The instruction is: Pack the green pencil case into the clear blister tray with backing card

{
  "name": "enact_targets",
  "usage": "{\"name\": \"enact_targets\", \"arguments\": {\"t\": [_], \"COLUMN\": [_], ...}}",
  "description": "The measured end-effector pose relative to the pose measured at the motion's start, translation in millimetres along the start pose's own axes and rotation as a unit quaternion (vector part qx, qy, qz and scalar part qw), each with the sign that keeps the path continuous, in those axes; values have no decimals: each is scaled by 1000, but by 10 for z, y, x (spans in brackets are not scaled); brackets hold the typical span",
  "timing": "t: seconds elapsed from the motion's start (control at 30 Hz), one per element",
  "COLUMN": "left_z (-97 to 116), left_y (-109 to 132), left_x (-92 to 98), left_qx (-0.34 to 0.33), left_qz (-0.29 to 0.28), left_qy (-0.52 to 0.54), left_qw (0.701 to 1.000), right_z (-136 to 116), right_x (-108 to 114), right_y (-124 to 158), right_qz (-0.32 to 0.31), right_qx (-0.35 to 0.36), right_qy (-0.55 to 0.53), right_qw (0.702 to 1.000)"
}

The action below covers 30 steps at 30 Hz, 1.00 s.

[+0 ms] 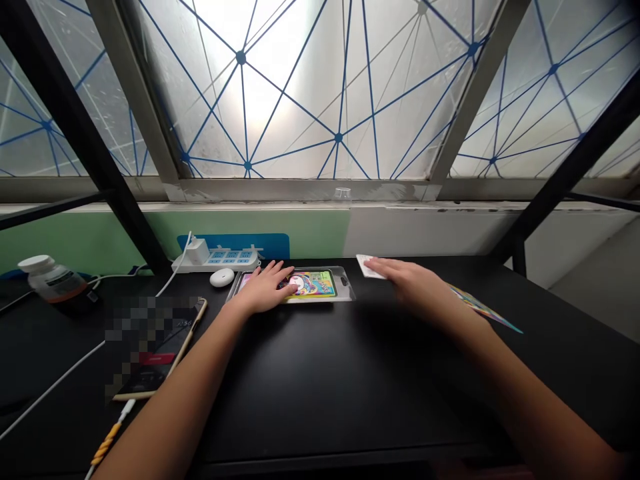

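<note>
My left hand (267,287) lies flat with fingers spread over a clear plastic sleeve (345,283). A brightly coloured cartoon card (315,283) shows inside it, partly under the fingers. To the right, my right hand (413,283) is raised over the black desk, its fingers held together on a white card (367,267). Most of that card and the thumb are hidden behind the hand. Past the right wrist, part of a colourful printed sheet (485,310) sticks out; whether it is held or lies on the desk I cannot tell.
Left of the sleeve are a white earbud case (222,277), a white power strip (220,259) and a tablet (170,353) with a cable. A bottle with a white cap (55,283) stands far left. Black frame posts (545,180) and a window border the black desk (325,393).
</note>
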<state>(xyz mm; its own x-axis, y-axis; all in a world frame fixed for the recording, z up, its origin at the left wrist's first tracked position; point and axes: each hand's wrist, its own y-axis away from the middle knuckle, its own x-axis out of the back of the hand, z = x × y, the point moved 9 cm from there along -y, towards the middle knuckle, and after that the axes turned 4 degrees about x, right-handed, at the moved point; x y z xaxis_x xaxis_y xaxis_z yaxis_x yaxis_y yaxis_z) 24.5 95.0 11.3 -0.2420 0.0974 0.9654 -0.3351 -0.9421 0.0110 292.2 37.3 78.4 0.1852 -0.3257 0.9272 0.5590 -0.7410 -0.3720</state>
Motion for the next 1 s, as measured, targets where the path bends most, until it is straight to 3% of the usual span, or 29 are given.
{"name": "enact_targets", "arguments": {"t": [0.1, 0.23, 0.33, 0.53, 0.73, 0.8, 0.87, 0.93, 1.0], "left_z": [76, 232, 368, 480, 478, 454, 424, 398, 382], "left_y": [-12, -16, -5, -5, 33, 62, 89, 98, 93], "left_x": [-22, -82, -118, -182, -56, 62, 164, 207, 198], "left_qx": [4, 5, -10, -32, -42, -38, -34, -32, -33], "left_qz": [19, 30, 40, 57, 93, 126, 157, 170, 170], "left_qy": [-1, -4, -8, -16, 16, 22, 11, -5, -11], "left_qw": [1000, 1000, 999, 998, 995, 991, 987, 985, 985], "right_z": [-809, -1935, -2251, -2067, -1905, -1647, -1227, -743, -409], "right_x": [-17, -279, -517, -737, -603, -491, -434, -500, -579], "right_y": [174, 382, 269, -253, -326, -402, -518, -617, -693], "right_qz": [-12, -57, -103, -93, -20, 20, 29, -27, -80], "right_qx": [93, 212, 233, 193, 212, 179, 96, -2, -23], "right_qy": [0, -25, -83, -219, -228, -195, -147, -108, -106], "right_qw": [996, 975, 964, 952, 950, 964, 984, 994, 991]}}
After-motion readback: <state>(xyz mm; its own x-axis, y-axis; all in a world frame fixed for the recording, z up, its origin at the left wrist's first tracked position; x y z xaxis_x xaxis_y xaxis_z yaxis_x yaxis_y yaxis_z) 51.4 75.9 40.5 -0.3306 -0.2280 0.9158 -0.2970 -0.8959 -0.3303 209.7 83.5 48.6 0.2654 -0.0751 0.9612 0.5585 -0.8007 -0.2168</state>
